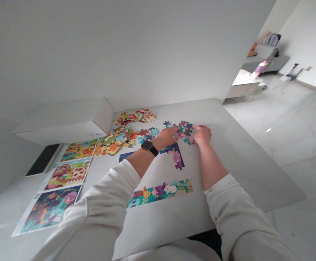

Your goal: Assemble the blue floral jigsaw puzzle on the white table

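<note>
My left hand (169, 135), with a dark watch (147, 145) on its wrist, reaches onto a loose pile of teal and purple jigsaw pieces (185, 127). Its fingers are apart and touch pieces at the pile's left side. At the pile's right edge is my right hand (202, 135), index finger stretched toward the pieces and nothing visibly gripped. Nearer me lies a joined puzzle strip (171, 189) showing a white rabbit. Between strip and pile, a dark blue joined section (174, 148) with purple pieces (176, 159) is partly hidden by my left forearm.
More piles of jigsaw pieces (111, 141) lie to the left, with others (140, 116) by the wall. Three printed picture sheets (68, 174), a dark phone (44, 159) and a white box (92, 119) stand or lie at the left. The table's right edge borders tiled floor.
</note>
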Demonstrator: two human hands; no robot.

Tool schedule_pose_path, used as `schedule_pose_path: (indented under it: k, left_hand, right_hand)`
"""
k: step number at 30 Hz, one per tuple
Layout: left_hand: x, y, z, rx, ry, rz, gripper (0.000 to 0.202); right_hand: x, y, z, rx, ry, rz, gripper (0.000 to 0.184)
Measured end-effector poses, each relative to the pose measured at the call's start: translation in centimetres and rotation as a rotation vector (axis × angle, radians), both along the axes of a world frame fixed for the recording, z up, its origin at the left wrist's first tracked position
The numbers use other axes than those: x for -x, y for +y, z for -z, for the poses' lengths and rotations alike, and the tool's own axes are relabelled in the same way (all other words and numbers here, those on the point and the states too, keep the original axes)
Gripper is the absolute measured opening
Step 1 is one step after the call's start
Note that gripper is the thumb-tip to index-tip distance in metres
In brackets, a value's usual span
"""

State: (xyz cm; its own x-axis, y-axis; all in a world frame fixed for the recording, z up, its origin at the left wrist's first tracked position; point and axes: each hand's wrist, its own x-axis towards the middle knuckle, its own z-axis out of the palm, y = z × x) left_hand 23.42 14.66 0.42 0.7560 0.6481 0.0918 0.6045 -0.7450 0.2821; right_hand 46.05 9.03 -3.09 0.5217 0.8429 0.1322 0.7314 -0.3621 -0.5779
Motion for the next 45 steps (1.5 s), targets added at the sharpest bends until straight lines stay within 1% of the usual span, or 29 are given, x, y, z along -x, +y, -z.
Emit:
schedule_pose_path:
  k: [3,5,7,9,11,13,15,18,21,24,28,30,32,36,39,43,45]
  left_hand:
    - [0.5,-0.1,0.0,0.009,-0.012,0.036,0.060]
    - [1.3,-0.4,-0.4,-0.011,-0.032,0.007,0.059]
    - [2.6,-0.9,-1.0,-0.043,-0.082,-0.044,0.055]
    - [4.6,-1.6,-2.0,-0.066,-0.158,-0.096,0.050]
    - [7.1,-2.7,-3.1,-0.080,-0.236,-0.139,0.045]
    - [9.8,-4.2,-4.2,-0.092,-0.308,-0.203,0.042]
    - [12.4,-6.0,-5.0,-0.105,-0.379,-0.266,0.040]
    - [15.9,-9.2,-5.5,-0.091,-0.468,-0.372,0.038]
    - [18.4,-12.1,-5.1,-0.054,-0.528,-0.463,0.038]
    - [20.0,-13.9,-3.7,-0.002,-0.569,-0.529,0.038]
    - [21.4,-14.5,-1.5,0.066,-0.604,-0.572,0.038]
    - [21.8,-14.4,-0.8,0.112,-0.595,-0.585,0.039]
    - [22.1,-14.3,-0.6,0.142,-0.584,-0.596,0.041]
    - [22.2,-14.3,-0.7,0.159,-0.576,-0.605,0.042]
    - [22.1,-14.5,-0.8,0.152,-0.570,-0.582,0.041]
    - [21.9,-14.7,-0.8,0.124,-0.551,-0.556,0.040]
    - [21.9,-14.7,-0.8,0.106,-0.550,-0.547,0.039]
  right_hand:
    - [-0.3,0.3,0.3,-0.022,-0.001,-0.016,0.054]
    - [-0.5,0.5,0.6,-0.071,-0.008,-0.064,0.055]
    - [-0.4,0.8,1.0,-0.129,-0.023,-0.143,0.061]
    - [-0.1,0.9,1.1,-0.135,-0.035,-0.229,0.068]
    - [0.4,1.0,1.0,-0.073,-0.047,-0.281,0.070]
    - [0.8,1.0,0.7,0.001,-0.059,-0.275,0.066]
    - [0.9,1.0,0.3,0.031,-0.071,-0.241,0.063]
    - [0.5,0.9,-0.2,0.031,-0.099,-0.219,0.060]
    - [-0.1,0.9,-0.3,0.027,-0.126,-0.196,0.056]
    - [-0.6,0.8,-0.3,0.020,-0.122,-0.152,0.054]
    - [-1.0,0.6,-0.2,-0.026,-0.047,-0.111,0.056]
    - [-1.1,0.4,-0.1,-0.067,0.004,-0.076,0.058]
    - [-1.0,0.2,0.0,-0.096,0.026,-0.055,0.058]
    - [-0.8,0.0,0.1,-0.126,-0.024,-0.085,0.055]
    - [-0.6,0.0,0.1,-0.128,-0.046,-0.076,0.051]
    - [-0.4,-0.2,-0.2,-0.104,-0.043,-0.028,0.055]
    - [0.0,-0.3,-0.6,-0.129,-0.067,-0.055,0.056]
